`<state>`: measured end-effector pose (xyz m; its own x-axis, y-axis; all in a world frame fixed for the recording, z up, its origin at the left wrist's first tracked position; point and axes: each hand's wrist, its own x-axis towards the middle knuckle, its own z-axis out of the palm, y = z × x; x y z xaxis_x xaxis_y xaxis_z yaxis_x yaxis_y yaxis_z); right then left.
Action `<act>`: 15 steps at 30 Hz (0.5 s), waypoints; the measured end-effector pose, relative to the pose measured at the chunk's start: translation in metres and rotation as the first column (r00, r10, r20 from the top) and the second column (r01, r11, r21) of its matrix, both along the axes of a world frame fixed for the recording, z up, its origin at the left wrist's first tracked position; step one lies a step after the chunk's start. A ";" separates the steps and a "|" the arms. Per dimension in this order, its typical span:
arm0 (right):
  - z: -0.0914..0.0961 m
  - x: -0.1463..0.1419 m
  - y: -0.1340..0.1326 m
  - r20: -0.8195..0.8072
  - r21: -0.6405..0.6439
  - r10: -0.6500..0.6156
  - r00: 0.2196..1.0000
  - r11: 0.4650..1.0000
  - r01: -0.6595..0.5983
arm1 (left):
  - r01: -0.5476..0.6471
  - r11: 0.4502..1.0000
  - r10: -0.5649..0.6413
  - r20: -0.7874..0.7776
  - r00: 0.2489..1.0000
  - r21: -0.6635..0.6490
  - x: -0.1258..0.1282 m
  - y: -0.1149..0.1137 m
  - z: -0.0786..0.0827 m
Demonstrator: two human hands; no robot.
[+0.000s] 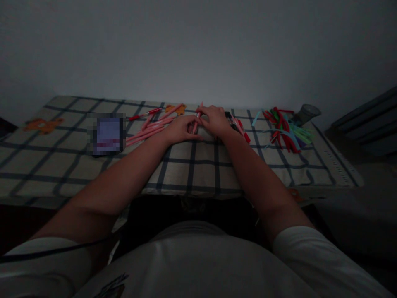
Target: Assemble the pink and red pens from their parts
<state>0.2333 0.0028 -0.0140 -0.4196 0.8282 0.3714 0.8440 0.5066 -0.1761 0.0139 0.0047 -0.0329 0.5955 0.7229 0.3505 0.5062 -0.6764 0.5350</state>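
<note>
A slim pink pen stands tilted between my two hands over the middle of the table. My left hand has its fingers closed round the lower part, thumb pointing right. From the right side, my right hand pinches the pen higher up with its fingertips. Several more pink pens lie in a loose pile beside my left hand. Behind that pile rests a red pen. Just past my right hand are black and red pen parts, half hidden by it. The dim light blurs small details.
A checked cloth covers the table, which meets a plain wall. At left lies a pixelated, dark-edged device. Coloured strips are heaped at right, against a tilted grey cup. Dark slats stand beyond the right end.
</note>
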 end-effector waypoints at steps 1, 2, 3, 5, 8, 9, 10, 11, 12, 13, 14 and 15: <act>-0.001 0.000 0.000 -0.003 -0.004 0.009 1.000 1.000 -0.009 | 0.002 1.000 -0.002 -0.017 1.000 0.003 -0.001 0.000 0.000; -0.001 0.000 0.001 -0.004 -0.012 0.016 1.000 1.000 -0.016 | 0.003 1.000 -0.003 -0.032 0.999 0.007 -0.001 0.000 0.000; -0.001 0.000 0.000 -0.003 -0.021 0.022 1.000 1.000 -0.022 | 0.002 1.000 -0.001 -0.045 0.999 0.011 -0.001 0.000 0.001; 0.001 0.000 -0.002 0.003 -0.039 0.027 1.000 0.999 -0.027 | -0.007 1.000 0.008 -0.063 0.998 0.019 -0.002 -0.001 0.001; 0.004 -0.002 -0.006 0.013 -0.051 0.028 1.000 0.998 -0.028 | -0.013 0.999 0.015 -0.078 0.997 0.029 -0.002 -0.003 0.003; 0.005 -0.003 -0.007 0.014 -0.054 0.027 1.000 0.998 -0.026 | -0.013 0.999 0.015 -0.082 0.997 0.030 -0.002 -0.003 0.004; 0.006 -0.003 -0.008 0.013 -0.058 0.024 1.000 0.998 -0.023 | -0.014 0.999 0.016 -0.084 0.996 0.029 -0.002 -0.004 0.004; 0.007 -0.004 -0.009 0.012 -0.062 0.021 1.000 0.998 -0.020 | -0.018 0.999 0.021 -0.085 0.996 0.028 -0.002 -0.004 0.005; 0.008 -0.004 -0.010 0.012 -0.067 0.020 1.000 0.998 -0.019 | -0.024 0.999 0.026 -0.084 0.996 0.027 -0.001 -0.004 0.004; 0.008 -0.004 -0.010 0.014 -0.071 0.020 1.000 0.997 -0.019 | -0.029 0.999 0.031 -0.082 0.996 0.028 -0.001 -0.004 0.004; 0.008 -0.004 -0.010 0.018 -0.072 0.019 1.000 0.997 -0.018 | -0.033 0.999 0.035 -0.080 0.996 0.030 -0.001 -0.003 0.003; 0.008 -0.004 -0.009 0.024 -0.071 0.019 1.000 0.997 -0.017 | -0.034 0.999 0.036 -0.080 0.996 0.032 -0.001 -0.002 0.002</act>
<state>0.2297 -0.0064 -0.0062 -0.4432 0.8444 0.3010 0.8394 0.5088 -0.1913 0.0127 0.0023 -0.0306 0.5973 0.7333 0.3248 0.5706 -0.6731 0.4705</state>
